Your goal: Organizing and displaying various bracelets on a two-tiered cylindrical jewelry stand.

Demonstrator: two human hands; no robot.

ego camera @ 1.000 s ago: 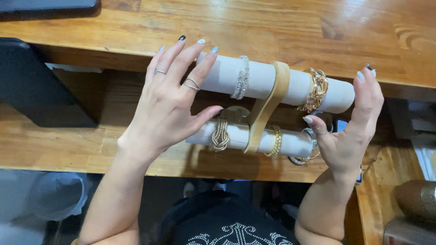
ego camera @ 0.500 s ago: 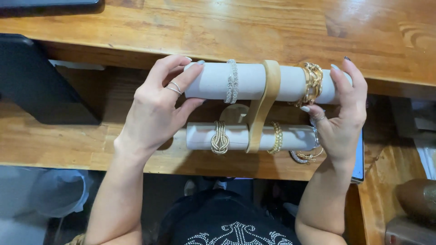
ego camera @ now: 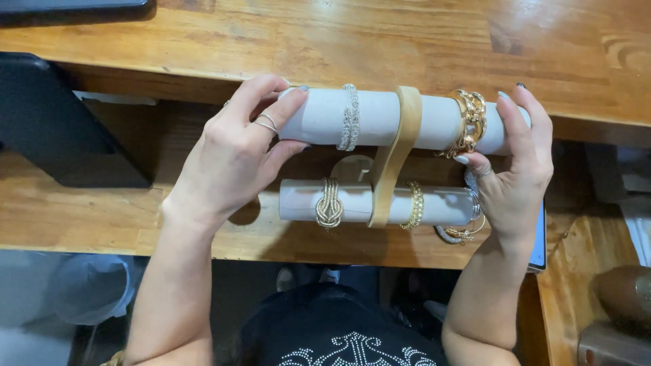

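A two-tier bracelet stand with a tan wooden upright (ego camera: pixel 397 156) carries two white rolls. My left hand (ego camera: pixel 234 152), with rings on its fingers, grips the left end of the upper roll (ego camera: pixel 380 118). My right hand (ego camera: pixel 515 166) grips that roll's right end. A silver sparkly bracelet (ego camera: pixel 349 116) and a chunky gold chain bracelet (ego camera: pixel 468 122) sit on the upper roll. The lower roll (ego camera: pixel 359 202) holds a gold knot bracelet (ego camera: pixel 329 203), a thin gold bracelet (ego camera: pixel 414 205), and silver and gold bangles (ego camera: pixel 461 230) partly hidden by my right hand.
The stand rests on a lower wooden shelf (ego camera: pixel 81 217) under a wooden tabletop (ego camera: pixel 339 41). A black panel (ego camera: pixel 54 122) stands at the left. A dark rounded object (ego camera: pixel 620 298) sits at the lower right. My dark top with a studded pattern (ego camera: pixel 339 339) shows below.
Both hands went from open, fingers spread beside the upper roll, to closed around its two ends. The view has shifted slightly.
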